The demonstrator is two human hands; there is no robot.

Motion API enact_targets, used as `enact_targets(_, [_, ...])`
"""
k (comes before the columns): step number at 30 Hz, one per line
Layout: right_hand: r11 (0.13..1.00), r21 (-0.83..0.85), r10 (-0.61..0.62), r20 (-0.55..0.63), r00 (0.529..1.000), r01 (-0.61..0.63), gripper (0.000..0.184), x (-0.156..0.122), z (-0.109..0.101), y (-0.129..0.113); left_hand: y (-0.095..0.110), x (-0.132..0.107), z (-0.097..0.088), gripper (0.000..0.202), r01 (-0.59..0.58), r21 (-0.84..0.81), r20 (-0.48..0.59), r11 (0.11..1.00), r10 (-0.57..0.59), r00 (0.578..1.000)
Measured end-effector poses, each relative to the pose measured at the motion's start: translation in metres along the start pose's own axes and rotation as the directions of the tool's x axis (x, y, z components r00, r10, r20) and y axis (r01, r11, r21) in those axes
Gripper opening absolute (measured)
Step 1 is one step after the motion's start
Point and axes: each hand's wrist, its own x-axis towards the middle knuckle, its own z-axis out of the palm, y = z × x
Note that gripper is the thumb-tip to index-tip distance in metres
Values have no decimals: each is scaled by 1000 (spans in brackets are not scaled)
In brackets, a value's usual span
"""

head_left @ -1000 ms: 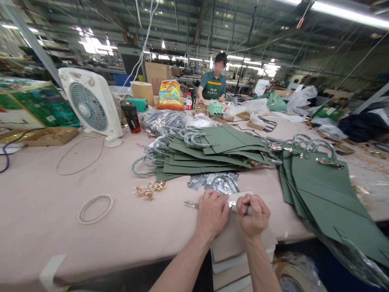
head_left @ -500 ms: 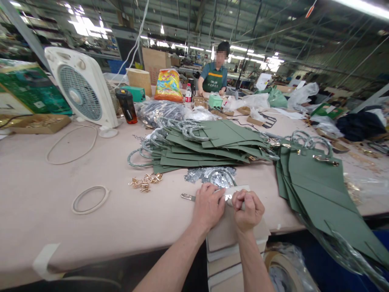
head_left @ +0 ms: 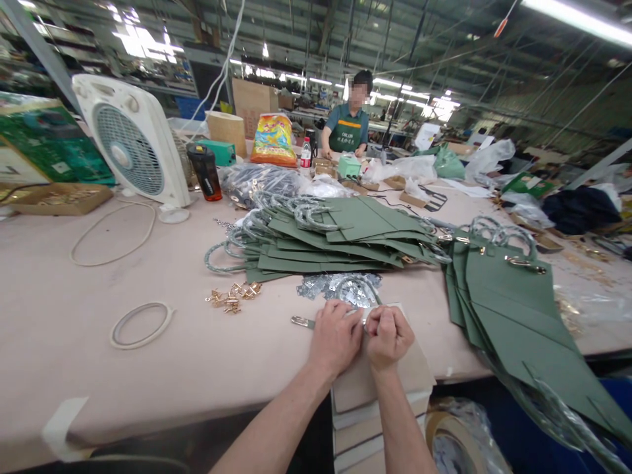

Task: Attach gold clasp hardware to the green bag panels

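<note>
My left hand (head_left: 336, 334) lies over a narrow green strap and presses it down, its fingers bent together. The strap's end with a gold-coloured metal fitting (head_left: 300, 321) sticks out on the left. Close beside it, my right hand (head_left: 389, 334) is closed in a fist. What the fist grips is hidden by the fingers. A small shiny bit of metal (head_left: 364, 322) shows between the two hands. Both hands are over a pale board (head_left: 412, 359) at the table's front edge. Just behind them lies a heap of flat silver metal plates (head_left: 316, 286).
Green bag panels with wrapped handles (head_left: 326, 257) are piled behind; more panels (head_left: 513, 289) hang over the edge at right. Gold fittings (head_left: 232, 297) and a tape roll (head_left: 141, 326) lie left. A fan (head_left: 129, 141) stands further back. A co-worker (head_left: 348, 125) is across the table.
My right hand has moved left, up against my left hand, and covers most of the metal piece that showed between them. My left hand stays on the strap.
</note>
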Motion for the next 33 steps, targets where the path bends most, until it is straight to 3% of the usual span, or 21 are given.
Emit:
enact_targets(5, [968,-249,23,114,993,6,38,15,10,1,0,0,0,22,14,-30,9,999,-13,1000])
enact_targets(8, [957,-290,42,129,991,-3,36,21,15,2,-1,-1,-2,22,11,-51,12,999,-10,1000])
enact_targets(10, [972,-228,84,115,990,-55,37,24,14,0,-1,-3,-4,24,3,-60,11,998,-2,1000])
enact_targets(13, [987,23,159,34,987,-160,35,30,4,-4,1,-4,-6,39,2,-49,2,999,-2,1000])
enact_targets(17, [964,233,161,-116,980,-131,33,43,-12,-10,3,-5,-5,55,-2,-11,-1,1000,2,1000])
enact_targets(20, [955,235,197,-41,980,-182,32,50,-9,-10,3,-5,-4,56,-3,16,1,1000,3,1000])
enact_targets(25, [950,121,269,150,951,-288,39,52,14,-1,2,-5,-2,48,-12,58,6,998,12,1000])
enact_targets(29, [958,-7,283,211,936,-288,43,53,23,5,2,-4,0,43,2,78,3,997,-2,1000])
enact_targets(33, [970,-22,240,233,942,-242,42,49,17,6,1,-3,1,42,15,93,3,996,-15,1000])
